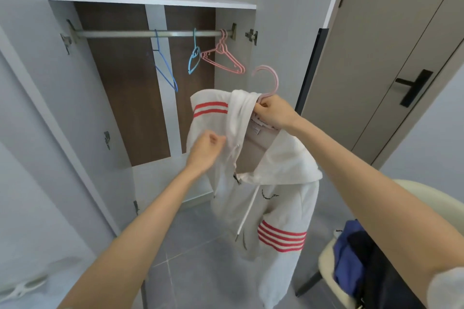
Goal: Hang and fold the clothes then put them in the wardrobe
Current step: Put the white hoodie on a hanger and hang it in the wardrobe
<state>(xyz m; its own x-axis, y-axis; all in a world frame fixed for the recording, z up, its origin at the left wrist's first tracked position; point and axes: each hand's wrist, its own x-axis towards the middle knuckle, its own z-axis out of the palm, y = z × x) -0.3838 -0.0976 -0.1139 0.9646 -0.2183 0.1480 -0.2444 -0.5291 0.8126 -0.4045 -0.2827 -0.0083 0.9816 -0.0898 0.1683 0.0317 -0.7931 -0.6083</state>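
White hoodie (271, 198) with red stripes hangs in mid-air before the open wardrobe (120, 83), draped on a pink hanger (277, 81) — the right hand (273, 114) has its grip clenched round the hanger's neck at the collar. The left hand (206, 145) curls at the shoulder fabric; whether it pinches cloth I cannot tell. Hanging looks nearly done — next, the hook needs lifting onto the rail (113, 33).

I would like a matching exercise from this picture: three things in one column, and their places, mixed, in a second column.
Things:
1. white hoodie
2. dark blue hanger
3. blue clothes

Places:
A. lying on the chair
B. held up on the pink hanger by the right hand
C. hanging on the wardrobe rail

Pairs: 1-B, 2-C, 3-A
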